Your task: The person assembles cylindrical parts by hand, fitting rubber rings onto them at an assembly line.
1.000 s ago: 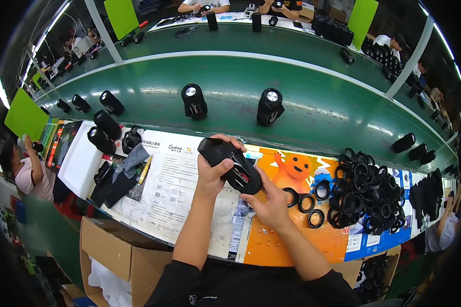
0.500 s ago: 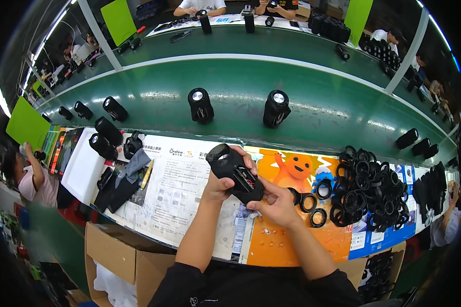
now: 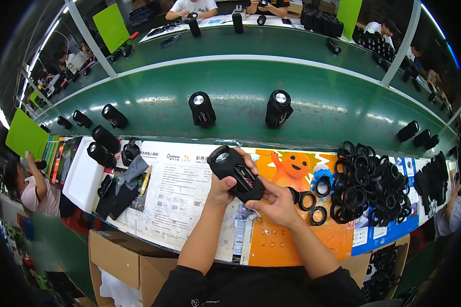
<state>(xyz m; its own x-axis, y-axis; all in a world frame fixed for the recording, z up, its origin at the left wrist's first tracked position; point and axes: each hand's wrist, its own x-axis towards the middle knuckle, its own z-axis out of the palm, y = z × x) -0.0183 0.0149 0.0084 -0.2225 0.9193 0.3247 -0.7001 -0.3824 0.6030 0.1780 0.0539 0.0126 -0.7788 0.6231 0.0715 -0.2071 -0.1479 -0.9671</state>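
Above the bench a black cylindrical speaker is held tilted between both hands. A long recess in its side shows a little red and silver inside. My left hand wraps round the body from the left, thumb on the near side and fingers over the far side. At the speaker's lower right end, my right hand grips with thumb and fingers. A dark ring-like rim shows at its upper left end. Beside my right hand lie loose black rings on an orange printed sheet.
A big heap of black rings lies to the right, with black fabric pieces beyond. Speakers stand on the green conveyor ahead. At left are a white tray, grey cloth and yellow pen. Cardboard boxes sit below.
The speaker has turned slightly in my hands; its upper left end now shows more as a ring. Both hands keep nearly the same grip. The whole view has shifted a little.
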